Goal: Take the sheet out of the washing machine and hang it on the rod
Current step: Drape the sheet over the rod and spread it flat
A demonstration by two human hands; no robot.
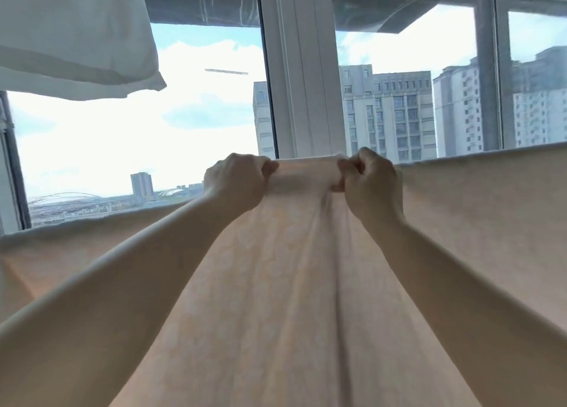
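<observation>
— Behind everything, what do you see?

— Big windows: two wide panes either side of one thick white frame post point(302, 69), and part of a third pane at the far right. Through them, cloudy sky and tall grey apartment blocks point(399, 112); I count roughly three large ones on the right and one small tower low on the left.

— And the laundry?

— Two pieces. One white cloth point(73, 35) hangs in the top left corner. One pale peach sheet point(276, 284) with a faint lighter pattern fills the lower half, its top edge running level across the picture from left to right, as if draped over something. I cannot see the rod itself.

— How many hands?

— Two, both bare, arms stretched up. The left hand point(236, 182) and the right hand point(372, 182) are close together at the top edge of the sheet, near the middle.

— Holding it?

— Yes. Each has its fingers curled tight round a bunch of the fabric, and a short stretch of sheet is pulled taut between them. Folds run down from that spot towards the camera.
</observation>
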